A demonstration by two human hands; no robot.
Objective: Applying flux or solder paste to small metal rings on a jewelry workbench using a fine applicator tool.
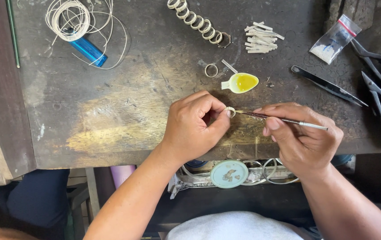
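The left hand point(192, 126) pinches a small ring point(230, 111) at its fingertips, just above the counter point(110, 111); the right hand point(299, 138) is closed on a thin brush point(284, 120) whose tip touches the ring. Too hard a push could likely tip the ring from the pinch. Reaching forward carelessly could upset the spoon point(241, 82) of yellow liquid just beyond the hands.

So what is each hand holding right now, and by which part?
Left hand pinches a small metal ring by its rim at the fingertips. Right hand holds a thin brush mid-handle, its tip at the ring.
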